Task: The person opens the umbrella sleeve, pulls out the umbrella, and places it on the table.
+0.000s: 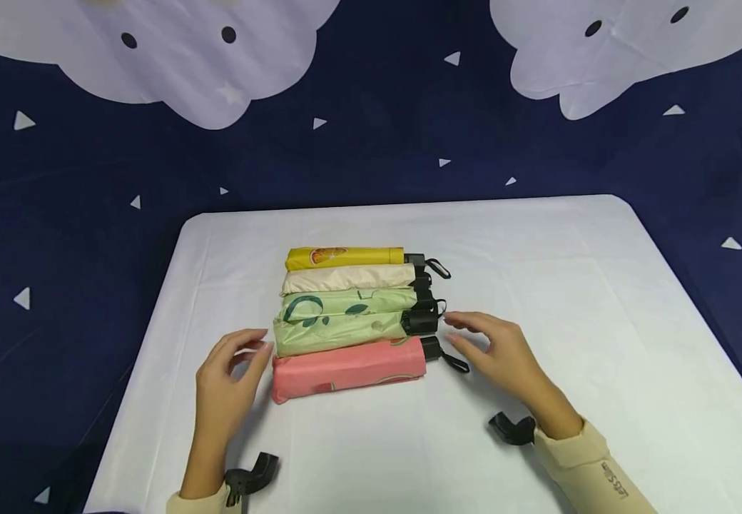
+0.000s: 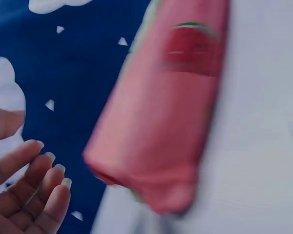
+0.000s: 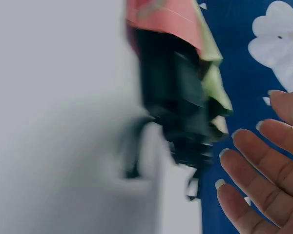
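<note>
Several folded umbrellas lie side by side in the head view. From back to front come a yellow umbrella [image 1: 358,257] with an orange-slice print, a cream umbrella [image 1: 352,278], a leaf-printed green umbrella [image 1: 384,301], a second green umbrella [image 1: 339,334] and a pink umbrella [image 1: 352,368] with a watermelon print. Their black handles [image 1: 420,323] point right. Beside the fabric ends at the left is my left hand [image 1: 226,378], fingers loosely bent, holding nothing. My right hand [image 1: 499,353] hovers near the handles and a wrist strap [image 1: 456,363], its fingers relaxed and bare.
The umbrellas lie on a white-covered table [image 1: 570,285] with rounded far corners. Behind it hangs a dark blue cloth [image 1: 377,157] with pale clouds and small white triangles. A black wrist-camera mount [image 1: 514,428] sticks out from the right sleeve, another mount [image 1: 254,474] from the left.
</note>
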Demonstrator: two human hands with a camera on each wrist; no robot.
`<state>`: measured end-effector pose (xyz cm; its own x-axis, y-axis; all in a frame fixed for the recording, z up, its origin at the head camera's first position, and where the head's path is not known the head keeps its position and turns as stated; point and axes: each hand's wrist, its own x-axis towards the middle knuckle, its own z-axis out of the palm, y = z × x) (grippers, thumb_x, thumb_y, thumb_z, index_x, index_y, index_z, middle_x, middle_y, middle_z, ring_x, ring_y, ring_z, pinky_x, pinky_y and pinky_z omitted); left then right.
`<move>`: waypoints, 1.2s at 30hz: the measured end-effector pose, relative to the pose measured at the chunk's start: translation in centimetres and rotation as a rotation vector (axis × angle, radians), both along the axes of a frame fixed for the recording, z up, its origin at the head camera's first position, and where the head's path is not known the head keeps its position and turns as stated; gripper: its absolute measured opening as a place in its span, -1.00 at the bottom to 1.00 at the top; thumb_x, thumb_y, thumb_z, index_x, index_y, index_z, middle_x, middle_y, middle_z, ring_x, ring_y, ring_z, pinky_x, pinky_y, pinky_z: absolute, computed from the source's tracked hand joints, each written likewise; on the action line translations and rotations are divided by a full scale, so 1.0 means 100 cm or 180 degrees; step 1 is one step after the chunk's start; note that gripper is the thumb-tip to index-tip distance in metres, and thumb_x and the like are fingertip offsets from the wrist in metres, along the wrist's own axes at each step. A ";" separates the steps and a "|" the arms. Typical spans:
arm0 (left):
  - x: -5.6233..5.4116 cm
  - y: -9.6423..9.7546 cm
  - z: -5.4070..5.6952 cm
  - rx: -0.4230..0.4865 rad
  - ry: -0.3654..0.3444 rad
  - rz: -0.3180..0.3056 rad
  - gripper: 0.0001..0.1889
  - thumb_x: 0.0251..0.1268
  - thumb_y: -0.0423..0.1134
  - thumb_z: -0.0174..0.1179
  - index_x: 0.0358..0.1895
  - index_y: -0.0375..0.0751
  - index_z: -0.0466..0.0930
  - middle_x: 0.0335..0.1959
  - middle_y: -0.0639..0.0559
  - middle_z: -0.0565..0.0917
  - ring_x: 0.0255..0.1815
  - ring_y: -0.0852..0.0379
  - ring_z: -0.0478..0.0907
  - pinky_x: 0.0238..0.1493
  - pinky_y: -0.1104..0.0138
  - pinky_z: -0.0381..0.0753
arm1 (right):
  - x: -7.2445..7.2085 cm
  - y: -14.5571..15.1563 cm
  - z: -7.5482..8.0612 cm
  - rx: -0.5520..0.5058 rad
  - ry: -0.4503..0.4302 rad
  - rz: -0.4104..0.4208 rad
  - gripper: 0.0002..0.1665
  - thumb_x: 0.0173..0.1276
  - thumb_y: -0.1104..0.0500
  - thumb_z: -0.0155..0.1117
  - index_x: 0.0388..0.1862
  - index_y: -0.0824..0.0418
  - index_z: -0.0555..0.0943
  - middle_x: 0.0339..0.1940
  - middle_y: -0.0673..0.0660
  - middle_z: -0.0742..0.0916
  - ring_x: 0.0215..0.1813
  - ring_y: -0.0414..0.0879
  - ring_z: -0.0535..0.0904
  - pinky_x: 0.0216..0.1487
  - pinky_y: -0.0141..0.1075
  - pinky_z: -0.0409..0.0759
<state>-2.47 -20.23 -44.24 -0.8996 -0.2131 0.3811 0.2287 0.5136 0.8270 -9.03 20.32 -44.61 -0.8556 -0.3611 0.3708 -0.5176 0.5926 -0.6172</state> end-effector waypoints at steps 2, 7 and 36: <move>0.010 0.000 -0.012 0.0235 -0.0225 0.0132 -0.74 0.34 -0.41 0.37 0.06 -0.23 0.72 -0.09 0.00 0.72 -0.10 0.22 0.62 -0.05 0.58 0.57 | 0.006 -0.002 -0.013 -0.0014 -0.0127 -0.0046 -0.62 0.30 0.19 0.53 0.10 0.13 0.74 0.02 -0.08 0.79 0.03 -0.14 0.72 0.12 -0.35 0.60; 0.026 0.004 -0.034 0.0372 -0.0765 0.0468 -0.67 0.36 -0.24 0.39 0.13 -0.23 0.69 -0.11 -0.03 0.74 -0.15 0.35 0.64 -0.11 0.62 0.58 | 0.015 -0.006 -0.033 -0.0093 -0.0236 -0.0109 -0.56 0.24 0.18 0.58 0.11 0.11 0.74 0.04 -0.09 0.78 0.11 -0.11 0.70 0.17 -0.47 0.51; 0.028 0.006 -0.043 0.0805 -0.1434 0.0187 -0.41 0.03 -0.19 0.62 0.18 -0.26 0.69 0.08 -0.21 0.72 -0.08 0.13 0.75 -0.15 0.46 0.69 | 0.006 0.001 -0.061 -0.0203 -0.0511 0.0142 -0.43 0.19 0.12 0.62 0.21 -0.05 0.72 0.07 -0.04 0.74 0.12 -0.12 0.65 0.15 -0.31 0.57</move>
